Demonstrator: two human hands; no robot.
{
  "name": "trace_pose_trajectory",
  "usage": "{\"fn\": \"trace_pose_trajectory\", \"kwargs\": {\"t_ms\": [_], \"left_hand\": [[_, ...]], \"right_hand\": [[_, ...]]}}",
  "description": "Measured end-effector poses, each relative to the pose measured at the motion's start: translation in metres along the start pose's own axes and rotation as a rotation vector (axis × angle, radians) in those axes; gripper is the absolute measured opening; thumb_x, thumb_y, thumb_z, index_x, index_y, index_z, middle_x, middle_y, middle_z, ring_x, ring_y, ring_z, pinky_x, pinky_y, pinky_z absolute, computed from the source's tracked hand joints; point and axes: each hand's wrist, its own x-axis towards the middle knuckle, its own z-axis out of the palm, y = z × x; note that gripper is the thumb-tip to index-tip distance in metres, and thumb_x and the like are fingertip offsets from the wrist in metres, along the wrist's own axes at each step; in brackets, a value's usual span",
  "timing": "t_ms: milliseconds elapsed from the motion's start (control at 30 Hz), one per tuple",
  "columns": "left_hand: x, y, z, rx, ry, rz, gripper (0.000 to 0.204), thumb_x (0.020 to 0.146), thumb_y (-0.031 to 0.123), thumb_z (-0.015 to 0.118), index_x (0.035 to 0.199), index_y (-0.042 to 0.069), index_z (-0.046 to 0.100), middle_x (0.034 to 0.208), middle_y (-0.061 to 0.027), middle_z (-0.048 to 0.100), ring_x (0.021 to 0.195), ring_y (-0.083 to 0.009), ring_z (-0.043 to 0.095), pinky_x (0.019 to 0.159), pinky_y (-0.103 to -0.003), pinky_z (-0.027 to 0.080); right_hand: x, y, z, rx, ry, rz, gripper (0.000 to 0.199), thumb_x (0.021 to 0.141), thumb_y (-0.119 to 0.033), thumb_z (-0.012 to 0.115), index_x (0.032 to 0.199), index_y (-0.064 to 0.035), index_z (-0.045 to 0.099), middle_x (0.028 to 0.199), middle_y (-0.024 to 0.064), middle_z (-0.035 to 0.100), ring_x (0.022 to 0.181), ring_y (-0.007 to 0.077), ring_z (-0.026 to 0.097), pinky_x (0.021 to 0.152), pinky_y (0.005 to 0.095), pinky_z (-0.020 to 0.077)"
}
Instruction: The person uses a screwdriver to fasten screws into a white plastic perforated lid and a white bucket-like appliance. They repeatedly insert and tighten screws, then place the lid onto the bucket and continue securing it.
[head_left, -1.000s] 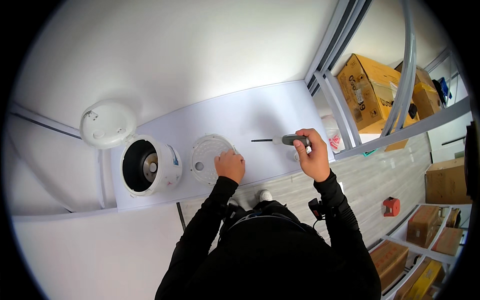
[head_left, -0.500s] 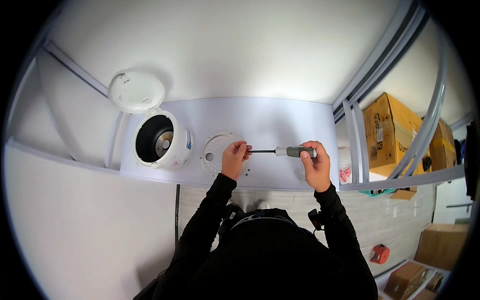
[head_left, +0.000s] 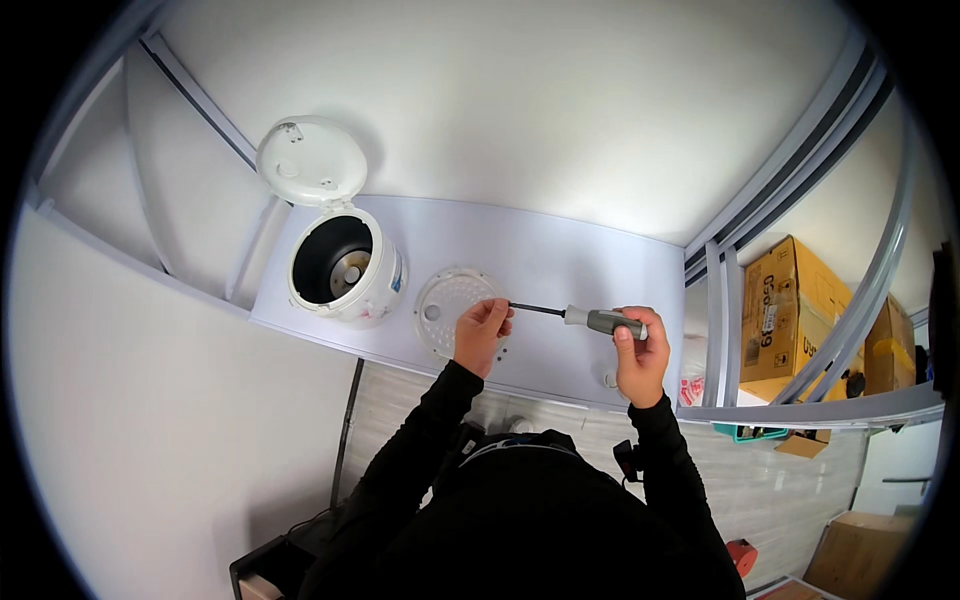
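Note:
My right hand point(head_left: 638, 357) grips the grey handle of a screwdriver point(head_left: 585, 318), held level over the white table point(head_left: 560, 262). Its dark shaft points left to my left hand point(head_left: 483, 335), whose fingers pinch the tip. Under the left hand lies a round white perforated plate point(head_left: 447, 305), flat on the table. To the left stands a white rice cooker point(head_left: 340, 268) with its lid point(head_left: 311, 160) swung open and the dark inner well showing.
Cardboard boxes point(head_left: 795, 310) sit on metal shelving point(head_left: 800, 400) at the right. A black cable point(head_left: 346, 425) hangs below the table's front edge. White walls close off the back and left. More boxes point(head_left: 860, 545) rest on the floor at lower right.
My hands have come together: the left hand rose from the round plate to pinch the screwdriver's tip. The view has shifted, so the cooker now sits nearer the middle.

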Motion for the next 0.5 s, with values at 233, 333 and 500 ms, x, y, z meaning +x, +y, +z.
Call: {"fn": "trace_pose_trajectory", "kwargs": {"t_ms": [233,333,500], "left_hand": [[0.002,0.003,0.006,-0.167,-0.02,-0.037,0.019,0.107,0.025,0.065,0.104,0.007,0.068,0.089,-0.0006,0.067,0.074,-0.0104,0.061,0.071,-0.027,0.053],[0.002,0.007,0.009,-0.205,-0.026,-0.029,0.019,0.107,0.025,0.065,0.103,0.007,0.067,0.088,-0.0008,0.067,0.074,-0.0107,0.062,0.072,-0.028,0.054],[0.002,0.013,0.012,-0.297,-0.002,0.072,0.022,0.105,0.028,0.069,0.103,0.006,0.068,0.089,-0.0012,0.067,0.077,-0.0116,0.063,0.073,-0.028,0.052]], "right_hand": [[0.0,-0.003,-0.004,0.006,-0.03,-0.013,0.023,0.102,-0.008,0.067,0.122,-0.0002,0.06,0.118,0.014,0.066,0.109,0.022,0.064,0.095,0.034,0.0516],[0.001,-0.005,-0.001,-0.013,-0.02,-0.05,0.024,0.101,-0.008,0.069,0.122,-0.0002,0.06,0.118,0.0149,0.066,0.11,0.0232,0.065,0.095,0.0346,0.0518],[0.006,-0.01,0.002,-0.149,-0.053,-0.169,0.026,0.096,-0.006,0.074,0.118,-0.0007,0.062,0.117,0.0173,0.069,0.107,0.0266,0.068,0.093,0.0357,0.0534]]}}
